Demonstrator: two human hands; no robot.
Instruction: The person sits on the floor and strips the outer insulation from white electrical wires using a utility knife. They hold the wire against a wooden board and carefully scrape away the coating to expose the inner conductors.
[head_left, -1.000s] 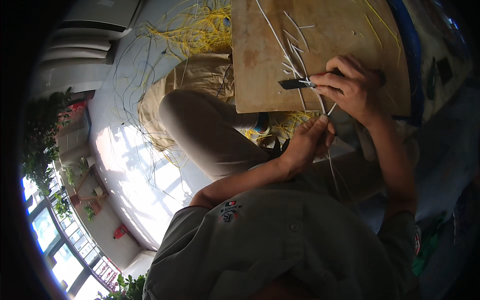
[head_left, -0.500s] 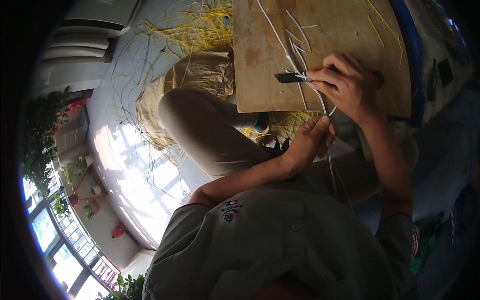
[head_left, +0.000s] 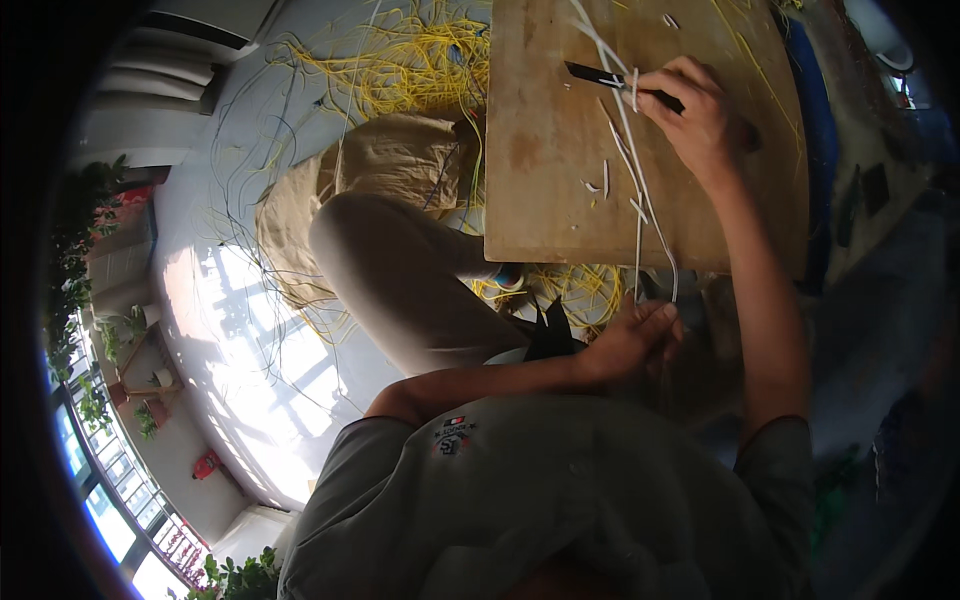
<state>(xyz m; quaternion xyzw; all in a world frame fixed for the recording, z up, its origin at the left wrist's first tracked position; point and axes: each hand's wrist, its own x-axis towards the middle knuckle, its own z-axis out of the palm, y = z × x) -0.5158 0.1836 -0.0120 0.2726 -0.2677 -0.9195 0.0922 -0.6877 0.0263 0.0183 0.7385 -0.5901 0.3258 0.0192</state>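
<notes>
My right hand (head_left: 695, 115) is closed over the wooden board (head_left: 545, 200), gripping a knife with a dark blade (head_left: 592, 75) that points left. White cable (head_left: 648, 205) passes by the blade and runs back across the board. A white loop of it shows at my right fingers. Below the board's near edge, my left hand (head_left: 635, 345) is closed and pinches the cable's near strands; its fingertips are partly hidden. Cut white slivers (head_left: 605, 178) lie on the board beside the cable.
Tangled yellow wire (head_left: 400, 60) lies on the floor left of the board, and more yellow wire (head_left: 580, 295) sits under its near edge. A brown cloth (head_left: 400, 160) is beside my bent knee (head_left: 370, 240). Potted plants (head_left: 150, 415) stand near the window at far left.
My right hand has moved away from my left, farther up the board with the knife along the cable. My left hand has come a little nearer to my body, still pinching the cable.
</notes>
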